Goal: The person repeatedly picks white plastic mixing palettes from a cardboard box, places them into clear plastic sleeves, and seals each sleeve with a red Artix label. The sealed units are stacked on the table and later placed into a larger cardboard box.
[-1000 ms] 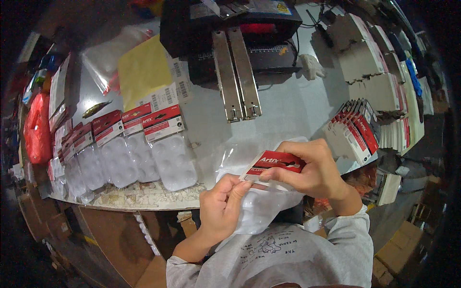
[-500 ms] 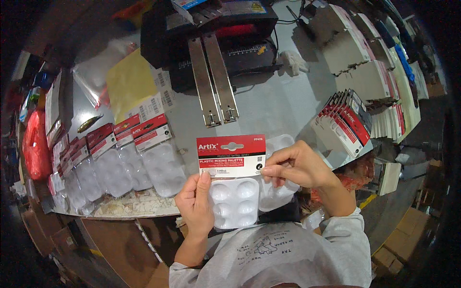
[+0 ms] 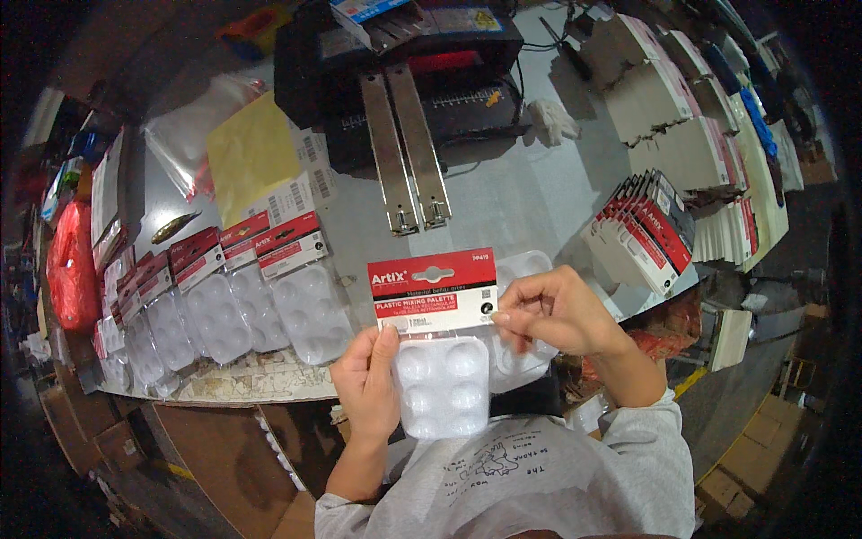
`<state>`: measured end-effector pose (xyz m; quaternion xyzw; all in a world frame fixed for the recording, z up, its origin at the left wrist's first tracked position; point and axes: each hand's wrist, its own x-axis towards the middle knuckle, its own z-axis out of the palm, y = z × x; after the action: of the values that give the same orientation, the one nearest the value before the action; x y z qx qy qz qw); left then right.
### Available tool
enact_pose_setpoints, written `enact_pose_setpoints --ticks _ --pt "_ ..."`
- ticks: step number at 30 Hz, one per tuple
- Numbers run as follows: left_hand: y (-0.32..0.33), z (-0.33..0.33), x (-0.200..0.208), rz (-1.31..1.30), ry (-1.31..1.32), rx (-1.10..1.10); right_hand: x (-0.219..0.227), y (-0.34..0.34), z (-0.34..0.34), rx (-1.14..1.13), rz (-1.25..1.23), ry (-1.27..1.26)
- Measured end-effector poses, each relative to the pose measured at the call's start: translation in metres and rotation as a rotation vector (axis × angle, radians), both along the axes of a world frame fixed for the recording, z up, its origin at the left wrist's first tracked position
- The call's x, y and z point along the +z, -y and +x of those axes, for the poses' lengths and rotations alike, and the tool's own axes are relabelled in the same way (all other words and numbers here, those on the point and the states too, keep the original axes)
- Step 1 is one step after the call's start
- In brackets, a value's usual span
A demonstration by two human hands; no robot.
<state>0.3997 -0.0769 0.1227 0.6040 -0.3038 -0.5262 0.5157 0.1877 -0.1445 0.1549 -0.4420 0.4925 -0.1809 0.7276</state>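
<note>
My left hand [image 3: 366, 382] is closed on the left lower edge of a red, black and white header card [image 3: 433, 286], its thumb lying on the front. Below the card hangs a white plastic paint palette [image 3: 443, 388] with several round wells, in front of my body. At the card's right edge my right hand [image 3: 566, 314] is closed, thumb and index finger pinching its lower corner; the other fingertips are slightly blurred. Another white palette [image 3: 525, 266] lies behind the card and my right hand, partly hidden by both.
Carded palettes [image 3: 301, 301] lie in an overlapping row at the left. Ahead is a black machine [image 3: 431, 117] with two metal rails [image 3: 404, 153] reaching toward me. A fanned stack of header cards [image 3: 642, 229] and taller card stacks [image 3: 673, 144] stand right, a yellow sheet [image 3: 254, 157] left.
The palette under the card reaches slightly lower, and more of its wells show. Both hands keep nearly the same place at the card's edges. The whole view has shifted slightly.
</note>
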Motion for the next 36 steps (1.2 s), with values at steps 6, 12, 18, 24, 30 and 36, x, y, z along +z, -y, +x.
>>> enact_pose_setpoints --ticks 6,12,18,24,30,36 --pt "0.017 0.015 -0.006 -0.096 0.425 -0.148 -0.018 0.023 0.008 0.059 0.146 0.017" --pt "0.071 0.01 -0.057 -0.095 0.121 -0.023 -0.054 0.058 0.029 -0.246 0.093 0.079" --pt "0.078 0.009 -0.058 -0.063 0.215 -0.011 -0.068 0.056 0.03 -0.272 -0.013 0.072" --pt "0.066 0.023 -0.059 -0.089 0.27 -0.059 -0.041 0.036 0.031 -0.188 -0.324 -0.169" --pt "0.047 0.103 -0.024 0.086 0.481 0.059 -0.031 0.008 -0.021 0.051 -1.165 -1.048" --pt "0.033 0.071 -0.014 -0.245 1.256 0.098 -0.083 0.038 -0.029 -0.334 -0.413 -0.492"
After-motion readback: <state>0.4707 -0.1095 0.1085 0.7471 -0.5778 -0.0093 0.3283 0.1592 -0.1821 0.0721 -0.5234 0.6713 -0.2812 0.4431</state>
